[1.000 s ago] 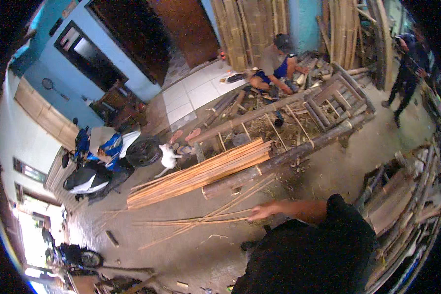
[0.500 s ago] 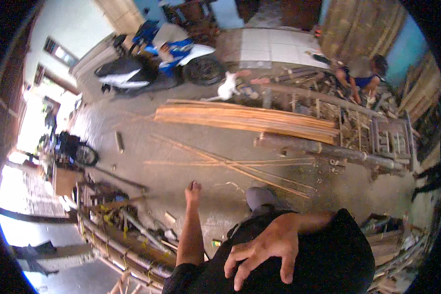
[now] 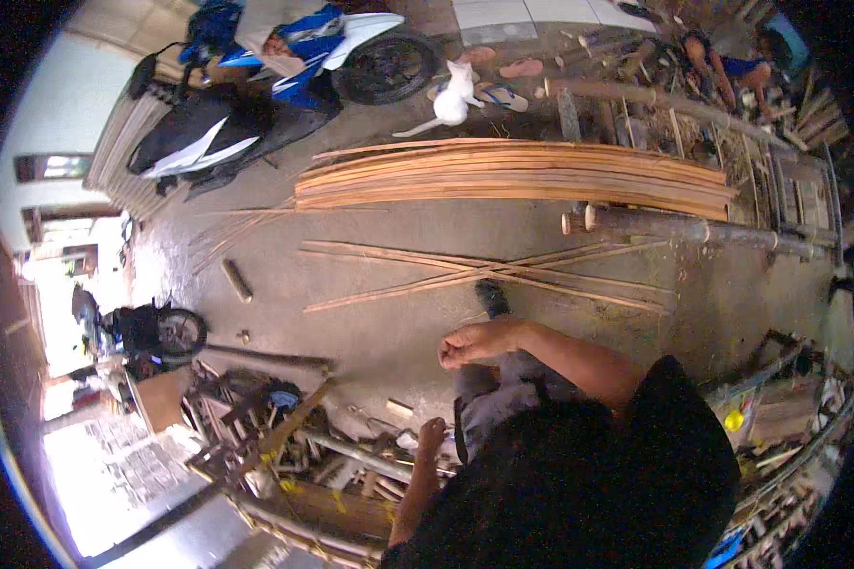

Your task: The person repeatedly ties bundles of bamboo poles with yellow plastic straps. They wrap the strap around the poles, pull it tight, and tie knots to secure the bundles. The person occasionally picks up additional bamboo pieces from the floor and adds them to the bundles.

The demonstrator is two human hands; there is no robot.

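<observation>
My right hand (image 3: 470, 344) is held out in front of my body above my leg, its fingers curled in; I see nothing in it. Lower down and to the left, my left hand (image 3: 431, 436) hangs beside my leg, small and loosely closed, with no object showing. Ahead on the floor lie long thin bamboo strips (image 3: 446, 277) crossed over one another. Beyond them rests a wide bundle of split bamboo strips (image 3: 503, 180), its right part near a thick bamboo pole (image 3: 693, 228). Neither hand touches the bamboo.
A white cat (image 3: 455, 98) sits by some sandals (image 3: 503, 98) and a blue-white motorcycle (image 3: 304, 66). Another person (image 3: 721, 71) crouches at the far right. A second motorcycle (image 3: 161, 327), a short bamboo piece (image 3: 237, 281) and a cluttered bamboo rack (image 3: 304, 517) are at left.
My view has moved closer to the bamboo bundle. The right hand has swung from low by my body to forward, its spread fingers now curled. My left hand has dropped back beside my leg.
</observation>
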